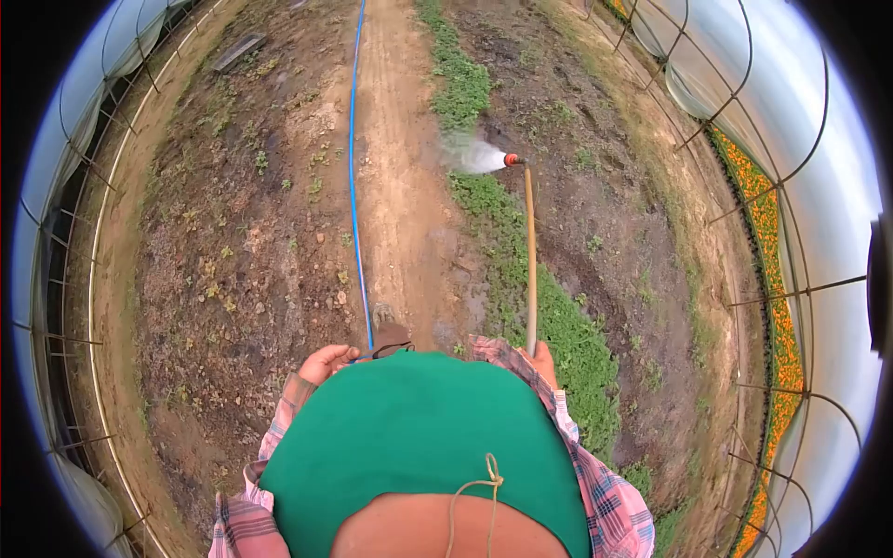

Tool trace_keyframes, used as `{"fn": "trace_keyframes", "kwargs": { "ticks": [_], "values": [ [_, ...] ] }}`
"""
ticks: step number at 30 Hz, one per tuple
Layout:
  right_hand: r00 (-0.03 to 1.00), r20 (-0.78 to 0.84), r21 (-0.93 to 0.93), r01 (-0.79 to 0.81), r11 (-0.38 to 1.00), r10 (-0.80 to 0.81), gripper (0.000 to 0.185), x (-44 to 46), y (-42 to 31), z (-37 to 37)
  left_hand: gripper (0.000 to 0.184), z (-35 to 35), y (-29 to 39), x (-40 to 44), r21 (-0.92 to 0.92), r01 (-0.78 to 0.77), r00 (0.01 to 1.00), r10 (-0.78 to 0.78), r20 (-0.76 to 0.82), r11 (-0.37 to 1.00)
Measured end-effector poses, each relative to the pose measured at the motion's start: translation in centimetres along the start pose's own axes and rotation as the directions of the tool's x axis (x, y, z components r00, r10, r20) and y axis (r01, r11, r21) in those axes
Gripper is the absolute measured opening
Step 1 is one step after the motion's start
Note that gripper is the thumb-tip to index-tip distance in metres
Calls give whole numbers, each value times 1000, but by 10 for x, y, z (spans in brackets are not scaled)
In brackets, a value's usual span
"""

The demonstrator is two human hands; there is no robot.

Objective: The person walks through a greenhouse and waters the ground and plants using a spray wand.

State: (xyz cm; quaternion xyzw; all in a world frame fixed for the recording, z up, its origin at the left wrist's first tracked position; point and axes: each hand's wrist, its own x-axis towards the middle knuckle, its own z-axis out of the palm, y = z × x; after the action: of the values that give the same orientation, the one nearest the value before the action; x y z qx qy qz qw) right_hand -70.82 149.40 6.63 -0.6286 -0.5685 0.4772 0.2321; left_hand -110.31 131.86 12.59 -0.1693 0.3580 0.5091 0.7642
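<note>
My right hand (543, 365) is closed around the lower end of a long tan pole (531, 251) that points forward. An orange-and-black spray nozzle (513, 160) sits at the pole's far end, throwing a white fan of water (476, 155) leftward over low green plants (493, 205). At the left of my body, my left hand (327, 362) is closed, its fingertips at a blue hose (353, 186) that runs up the path. A thin dark loop (393, 348) shows beside those fingers. The green cloth on my front hides part of the hose and the pole's butt.
A bare dirt path (400, 121) runs ahead between soil beds. A grey block (239, 53) lies far left. Curved metal frames with plastic sheeting (819, 232) line both sides, and orange flowers (777, 307) grow beyond the right one. A white pipe (94, 251) runs along the left.
</note>
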Motion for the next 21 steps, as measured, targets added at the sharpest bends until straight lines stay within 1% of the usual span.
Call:
{"fn": "trace_keyframes", "kwargs": {
  "ticks": [1, 2, 3, 4, 5, 6, 8, 9, 10, 12, 13, 14, 15, 17, 19, 21],
  "values": [
    [997, -27, -70, 67, 995, -69, 24, 15, 8, 12, 25, 3, 21, 6, 17, -5, 1000, 5, -2, 1000],
    [999, -1, -49, -42, 998, 42, 31, 27, 3, 21, 25, 8, 42, 9, 32, -13, 1000, 13, -6, 999],
    [996, -1, -15, -86, 996, 86, 31, 41, -39, 37, 25, 13, 79, 11, 41, -24, 1000, 24, -12, 999],
    [991, 3, 28, -135, 990, 135, 32, 35, -84, 45, 25, 17, 99, 10, 40, -31, 999, 33, -35, 999],
    [983, 10, 73, -182, 981, 182, 32, 37, -115, 55, 24, 23, 118, 8, 40, -40, 997, 42, -58, 998],
    [997, -36, -25, 62, 998, -63, 26, 58, -103, 70, 24, 26, 138, 9, 40, -47, 995, 50, -82, 998],
    [999, -8, 108, -31, 994, 32, 23, 81, -119, 83, 24, 14, 175, 20, 78, -51, 997, 54, -46, 996],
    [997, 11, 170, -83, 982, 82, 21, 85, -150, 89, 24, 8, 189, 27, 94, -48, 998, 52, -30, 994],
    [993, 40, 274, -118, 955, 111, 18, 90, -172, 97, 24, 7, 202, 32, 119, -53, 999, 53, 5, 991],
    [985, 104, 432, -171, 885, 139, 16, 111, -188, 108, 24, 6, 228, 35, 152, -70, 996, 62, 59, 986],
    [978, 150, 508, -203, 837, 146, 16, 121, -195, 115, 24, 7, 238, 33, 110, -50, 998, 47, 32, 993],
    [980, 155, 510, -186, 840, 123, 16, 130, -207, 119, 24, 15, 246, 31, 69, -36, 999, 36, 5, 997],
    [978, 169, 551, -198, 811, 124, 16, 137, -219, 122, 24, 20, 254, 29, 31, -24, 1000, 24, -17, 999],
    [978, 139, 548, -207, 811, 156, 15, 149, -247, 126, 23, 14, 272, 34, 45, -44, 999, 45, -25, 998],
    [978, 138, 522, -205, 828, 155, 16, 169, -255, 132, 23, 8, 284, 44, 54, -39, 999, 40, -12, 998],
    [979, 131, 494, -203, 846, 158, 16, 186, -259, 135, 23, 21, 297, 46, 37, -46, 997, 48, -66, 998]
  ]
}}
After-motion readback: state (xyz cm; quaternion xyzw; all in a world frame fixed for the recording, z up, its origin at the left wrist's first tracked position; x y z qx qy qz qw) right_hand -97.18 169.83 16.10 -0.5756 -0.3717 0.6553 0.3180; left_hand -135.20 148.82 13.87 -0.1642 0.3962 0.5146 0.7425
